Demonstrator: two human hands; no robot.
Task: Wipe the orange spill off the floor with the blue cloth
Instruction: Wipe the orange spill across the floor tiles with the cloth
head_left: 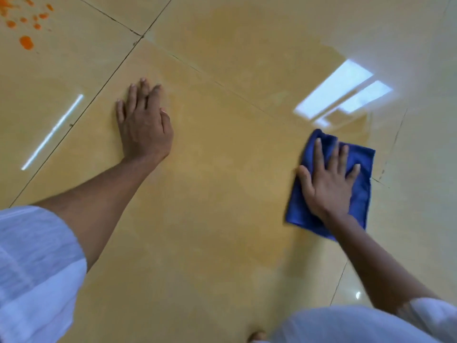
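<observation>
A soft, light blue cloth [361, 194] lies folded flat on the glossy tiled floor [222, 194]; it likely slides easily and is best driven by a flat palm pressing its middle. The right hand [326, 186] rests spread open on it, not gripping. The left hand [144, 125] is open, braced flat on bare tile, well apart from the orange spill [26, 42] at far upper left.

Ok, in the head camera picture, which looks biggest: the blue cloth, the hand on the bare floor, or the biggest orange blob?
1. Blue cloth, partly hidden under the right hand.
2. Left hand, flat on the floor; not much smaller.
3. Orange blob, smallest, though it lies farther from the camera.
</observation>
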